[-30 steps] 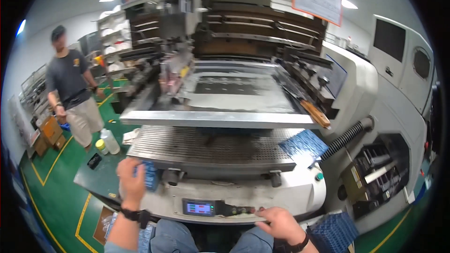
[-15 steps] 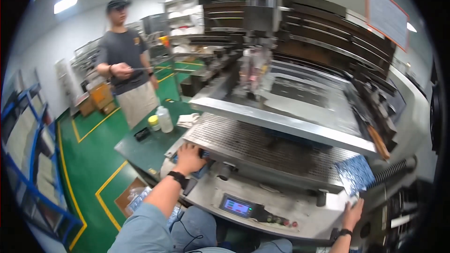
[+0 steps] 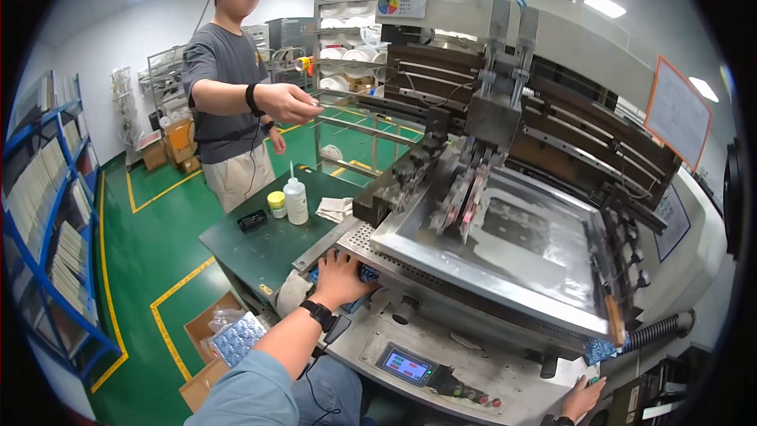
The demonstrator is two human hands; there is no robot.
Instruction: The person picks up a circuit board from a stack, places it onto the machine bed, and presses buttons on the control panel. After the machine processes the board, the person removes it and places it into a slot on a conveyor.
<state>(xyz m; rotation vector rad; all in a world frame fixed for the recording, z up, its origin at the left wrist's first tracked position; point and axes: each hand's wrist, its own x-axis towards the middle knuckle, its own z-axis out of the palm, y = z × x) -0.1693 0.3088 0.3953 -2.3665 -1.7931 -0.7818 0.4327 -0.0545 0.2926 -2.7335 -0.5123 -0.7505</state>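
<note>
My left hand lies over blue patterned panels at the left front corner of the printing machine, its fingers spread. By the machine's right front corner, my right hand has its fingers extended beside a small green button. A blue patterned sheet shows just above that hand, mostly hidden beneath the metal-framed screen. The screen sits low over a perforated metal bed. A wooden-handled spatula lies along the screen's right side.
A control display and knobs are on the front panel. The green side table holds a clear bottle, a yellow-lidded jar and folded cloth. A person stands beyond it, arm extended. Cardboard boxes sit below.
The screen now covers most of the perforated bed and the blue sheet at the right. My view has shifted. The other person's arm reaches farther forward. Both my hands stay at the machine's front corners.
</note>
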